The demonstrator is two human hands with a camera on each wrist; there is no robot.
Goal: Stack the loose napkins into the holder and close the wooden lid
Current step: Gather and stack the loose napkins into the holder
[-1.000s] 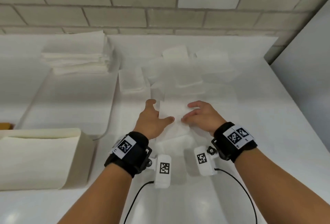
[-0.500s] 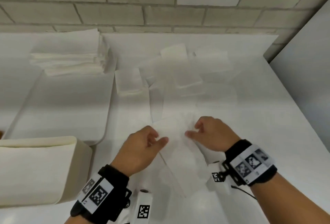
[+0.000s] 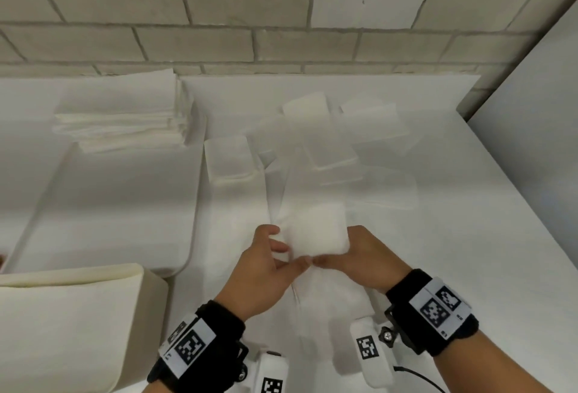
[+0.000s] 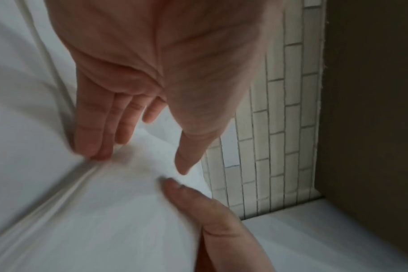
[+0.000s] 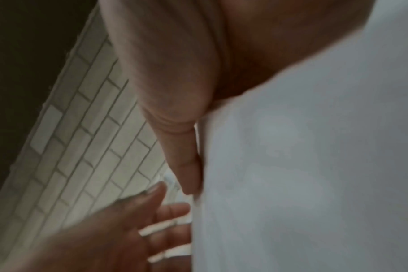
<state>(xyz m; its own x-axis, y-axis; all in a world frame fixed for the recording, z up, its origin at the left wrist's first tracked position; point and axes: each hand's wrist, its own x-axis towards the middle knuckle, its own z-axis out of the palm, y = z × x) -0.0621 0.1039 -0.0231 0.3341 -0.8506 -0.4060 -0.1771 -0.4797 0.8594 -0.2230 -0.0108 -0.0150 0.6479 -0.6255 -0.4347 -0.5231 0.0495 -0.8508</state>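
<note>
A white napkin point(image 3: 316, 233) is held up above the table between both hands, near the middle front. My left hand point(image 3: 272, 255) pinches its left edge, thumb on top and fingers beneath; in the left wrist view the left hand point(image 4: 138, 162) has its fingertips and thumb on the napkin point(image 4: 105, 211). My right hand point(image 3: 350, 255) grips the right edge, and in the right wrist view its thumb point(image 5: 189, 174) lies along the napkin point(image 5: 303, 165). Several loose napkins point(image 3: 331, 148) lie scattered behind. The cream holder point(image 3: 72, 323) stands at the front left.
A neat stack of napkins point(image 3: 125, 117) sits at the back left on a white tray point(image 3: 109, 214). A brick wall point(image 3: 281, 17) runs behind the table, and a grey panel point(image 3: 538, 104) closes off the right side. A brown sliver point(image 3: 1, 259) shows at the far left edge.
Both hands drew the napkin off the table toward me and raised it. They have come closer together, and the napkin now looks folded smaller between them.
</note>
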